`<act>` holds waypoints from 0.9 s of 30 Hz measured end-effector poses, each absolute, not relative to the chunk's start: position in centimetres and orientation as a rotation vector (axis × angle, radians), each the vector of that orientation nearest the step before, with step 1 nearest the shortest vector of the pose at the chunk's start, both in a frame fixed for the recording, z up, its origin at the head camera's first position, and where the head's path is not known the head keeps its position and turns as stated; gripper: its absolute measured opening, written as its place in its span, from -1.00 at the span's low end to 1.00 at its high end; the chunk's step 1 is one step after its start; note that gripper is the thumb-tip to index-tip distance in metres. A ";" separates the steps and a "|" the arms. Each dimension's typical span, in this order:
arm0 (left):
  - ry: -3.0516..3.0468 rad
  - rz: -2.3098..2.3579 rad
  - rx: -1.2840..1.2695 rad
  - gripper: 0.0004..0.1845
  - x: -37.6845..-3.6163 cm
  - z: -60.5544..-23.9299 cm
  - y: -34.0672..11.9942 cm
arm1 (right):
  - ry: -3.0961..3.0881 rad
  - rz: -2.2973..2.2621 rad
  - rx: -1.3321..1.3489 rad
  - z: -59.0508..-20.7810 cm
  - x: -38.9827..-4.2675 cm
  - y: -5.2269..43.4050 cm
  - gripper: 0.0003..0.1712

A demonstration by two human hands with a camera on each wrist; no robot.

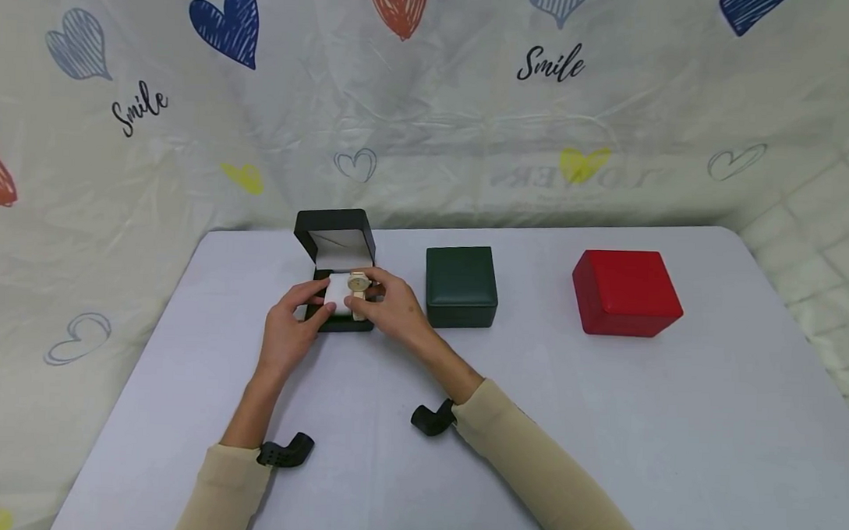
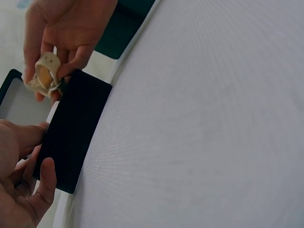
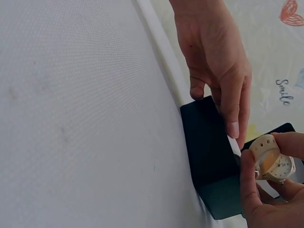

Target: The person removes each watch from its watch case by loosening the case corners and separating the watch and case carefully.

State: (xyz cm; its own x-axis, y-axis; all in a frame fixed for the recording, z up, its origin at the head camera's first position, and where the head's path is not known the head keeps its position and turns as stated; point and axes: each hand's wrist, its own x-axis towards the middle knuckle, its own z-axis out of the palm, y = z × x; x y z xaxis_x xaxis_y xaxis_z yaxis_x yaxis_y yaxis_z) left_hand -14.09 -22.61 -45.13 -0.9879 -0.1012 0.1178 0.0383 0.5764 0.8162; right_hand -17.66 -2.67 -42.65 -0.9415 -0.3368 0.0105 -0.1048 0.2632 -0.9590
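Note:
A dark green watch box (image 1: pixel 335 221) stands at the back left of the table, its lid raised and a white lining inside. Its base holds a white insert (image 1: pixel 337 290). My left hand (image 1: pixel 290 326) grips the left side of the box, thumb near the front and fingertips at the insert. With thumb and fingers, my right hand (image 1: pixel 396 304) pinches a cream-strapped wristwatch (image 1: pixel 357 283) over the right part of the insert. The right wrist view shows the watch's round pale dial and its strap (image 3: pixel 262 145) curved into a loop.
A closed green box (image 1: pixel 460 288) sits just right of the open one. Farther right stands a closed red box (image 1: pixel 630 292). All rest on a white-covered table (image 1: pixel 727 431), with a printed cloth (image 1: pixel 443 133) hanging behind its back edge.

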 end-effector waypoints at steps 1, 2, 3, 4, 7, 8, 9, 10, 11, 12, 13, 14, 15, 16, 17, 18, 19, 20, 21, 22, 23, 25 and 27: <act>-2.654 -1.371 0.052 -0.51 -14.1 -45.1 -22.6 | 2.335 -1.747 -0.415 -42.7 -17.6 -2.7 -0.45; -2.653 -1.367 0.052 -0.51 -14.1 -45.1 -22.6 | 2.334 -1.747 -0.414 -42.7 -17.6 -2.7 -0.45; -2.653 -1.364 0.051 -0.51 -14.1 -45.1 -22.6 | 2.333 -1.746 -0.412 -42.7 -17.6 -2.7 -0.45; -2.653 -1.361 0.050 -0.51 -14.1 -45.1 -22.6 | 2.332 -1.748 -0.410 -42.7 -17.6 -2.7 -0.45; -2.640 -1.365 0.049 -0.51 -14.1 -45.1 -22.6 | 2.333 -1.749 -0.410 -42.7 -17.6 -2.7 -0.46; -2.634 -1.369 0.048 -0.52 -14.1 -45.1 -22.6 | 2.333 -1.750 -0.412 -42.7 -17.6 -2.7 -0.46; -2.628 -1.374 0.050 -0.52 -14.1 -45.1 -22.5 | 2.334 -1.750 -0.414 -42.7 -17.6 -2.7 -0.46; -2.623 -1.378 0.051 -0.52 -14.1 -45.2 -22.5 | 2.334 -1.751 -0.417 -42.8 -17.6 -2.7 -0.47; -2.620 -1.380 0.052 -0.53 -14.1 -45.2 -22.5 | 2.330 -1.754 -0.417 -42.8 -17.6 -2.7 -0.47; -2.618 -1.383 0.056 -0.53 -14.1 -45.2 -22.5 | 2.324 -1.758 -0.415 -42.8 -17.6 -2.7 -0.47; -2.616 -1.386 0.059 -0.53 -14.1 -45.2 -22.5 | 2.317 -1.763 -0.413 -42.8 -17.6 -2.7 -0.47; -2.619 -1.382 0.060 -0.53 -14.1 -45.2 -22.5 | 2.309 -1.768 -0.411 -42.8 -17.6 -2.7 -0.47; -2.621 -1.374 0.062 -0.54 -14.1 -45.1 -22.5 | 2.302 -1.771 -0.409 -42.8 -17.6 -2.7 -0.46; -2.624 -1.357 0.060 -0.54 -14.1 -45.1 -22.5 | 2.294 -1.775 -0.406 -42.8 -17.6 -2.7 -0.46; -2.629 -1.337 0.057 -0.54 -14.1 -45.0 -22.6 | 2.287 -1.777 -0.404 -42.9 -17.6 -2.7 -0.45; -2.635 -1.317 0.055 -0.55 -14.1 -45.0 -22.6 | 2.284 -1.778 -0.403 -42.9 -17.6 -2.7 -0.45; -2.641 -1.293 0.050 -0.55 -14.1 -44.9 -22.6 | 2.284 -1.777 -0.405 -42.9 -17.6 -2.7 -0.45; -2.647 -1.272 0.046 -0.56 -14.1 -44.8 -22.6 | 2.282 -1.776 -0.406 -42.9 -17.6 -2.7 -0.45; -2.650 -1.260 0.042 -0.56 -14.1 -44.8 -22.6 | 2.284 -1.774 -0.407 -42.8 -17.7 -2.7 -0.45; -2.656 -1.252 0.038 -0.56 -14.1 -44.7 -22.6 | 2.287 -1.771 -0.407 -42.8 -17.7 -2.7 -0.45; -2.662 -1.252 0.037 -0.56 -14.1 -44.7 -22.6 | 2.287 -1.770 -0.407 -42.8 -17.7 -2.7 -0.45; -2.673 -1.262 0.036 -0.56 -14.2 -44.6 -22.7 | 2.288 -1.768 -0.403 -42.7 -17.7 -2.6 -0.46; -2.682 -1.279 0.046 -0.56 -14.2 -44.6 -22.7 | 2.288 -1.767 -0.402 -42.7 -17.7 -2.6 -0.46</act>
State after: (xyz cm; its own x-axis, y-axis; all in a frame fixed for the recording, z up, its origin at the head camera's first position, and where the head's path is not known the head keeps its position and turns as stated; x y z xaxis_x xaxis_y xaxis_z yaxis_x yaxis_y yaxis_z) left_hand -14.24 -22.68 -44.60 -0.9851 -0.1004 0.1393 0.0450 0.6320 0.7737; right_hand -17.74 -2.62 -42.72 -0.9379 -0.3469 -0.0087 -0.0792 0.2383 -0.9679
